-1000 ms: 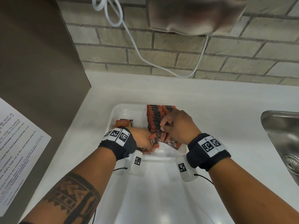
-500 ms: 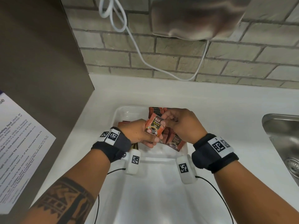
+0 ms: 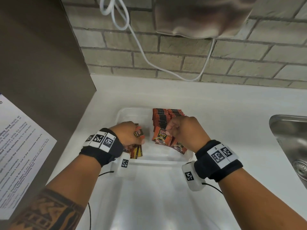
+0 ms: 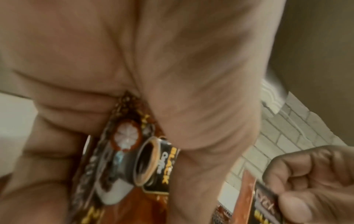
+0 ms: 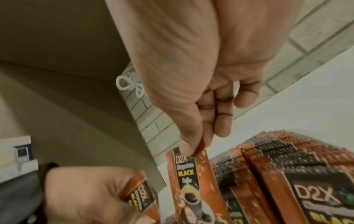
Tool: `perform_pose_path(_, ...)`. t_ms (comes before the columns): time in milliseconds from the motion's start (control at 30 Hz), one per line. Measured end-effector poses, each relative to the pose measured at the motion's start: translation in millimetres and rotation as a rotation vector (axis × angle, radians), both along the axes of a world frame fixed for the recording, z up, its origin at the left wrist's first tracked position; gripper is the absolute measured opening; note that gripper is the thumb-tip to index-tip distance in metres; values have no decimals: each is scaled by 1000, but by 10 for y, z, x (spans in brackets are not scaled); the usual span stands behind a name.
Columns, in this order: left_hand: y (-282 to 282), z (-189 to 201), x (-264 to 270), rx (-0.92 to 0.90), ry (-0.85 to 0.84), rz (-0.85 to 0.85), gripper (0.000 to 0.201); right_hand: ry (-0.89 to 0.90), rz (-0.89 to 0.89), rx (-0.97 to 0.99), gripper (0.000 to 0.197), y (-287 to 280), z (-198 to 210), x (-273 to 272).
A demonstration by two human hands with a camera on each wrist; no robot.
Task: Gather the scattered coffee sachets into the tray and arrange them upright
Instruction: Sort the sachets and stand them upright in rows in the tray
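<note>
Two hands worked over a clear plastic tray (image 3: 159, 161) that sat on the white counter (image 3: 224, 110) in the middle of the head view. The left hand (image 3: 127, 134), at centre left, was curled around a small bunch of coffee sachets (image 3: 139, 133); one orange-and-black packet stuck up past the thumb, and more edges showed below the wrist. The left wrist view confirmed the clench, with a sachet (image 4: 134, 163) wedged between palm and fingers.

The right hand (image 3: 186, 131), just right of centre, pinched the top edge of a single sachet (image 3: 162, 136) between thumb and forefinger, holding it upright with its printed face toward the camera. In the right wrist view that sachet (image 5: 188, 178) hung from the fingertips (image 5: 188, 147) just in front of the packed rows (image 5: 277, 163).

Those rows of upright sachets (image 3: 166, 116) filled the tray's far right part, behind the right hand. A few leaning sachets (image 3: 179, 146) lay under the right wrist, still inside the tray.
</note>
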State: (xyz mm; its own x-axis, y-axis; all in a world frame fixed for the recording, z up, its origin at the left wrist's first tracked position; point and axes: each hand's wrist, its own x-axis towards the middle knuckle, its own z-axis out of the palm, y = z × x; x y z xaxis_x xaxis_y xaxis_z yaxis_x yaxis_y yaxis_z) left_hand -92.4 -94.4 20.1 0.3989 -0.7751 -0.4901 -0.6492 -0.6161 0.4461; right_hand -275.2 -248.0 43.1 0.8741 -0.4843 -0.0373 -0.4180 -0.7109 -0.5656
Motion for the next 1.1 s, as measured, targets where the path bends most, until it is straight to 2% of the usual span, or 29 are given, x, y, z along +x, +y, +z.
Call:
perform_pose_path(133,-30,97,-159,84,-21,-138,31,72,-9,-19,15,41,-137,27)
perform_pose_path(200,-99,69,-279,119,70,-150,26,85,9,-45,19,60,-171,49)
perform_pose_path(300,-233,10,-430,114,291,-89,23,129,27,-134,22,74,-186,74)
perform_pose_path(333,-275,-13,-459,119,305,-86,22,146,28,-152,21,75,-185,78)
perform_pose_path(400,-343,-54,-500,138,277,-112,21,162,27,-161,19,62,-191,85)
perform_pose_path(567,-428,-163,-505,174,201,-133,34,163,20,-170,14,30,-204,94)
perform_pose_path(667,-459,-162,-518,178,173,-144,33,152,22,-166,13,19,-206,93)
perform_pose_path(1100,-444,-204,-512,184,160,-156,38,130,26,-115,11,-61,-336,75)
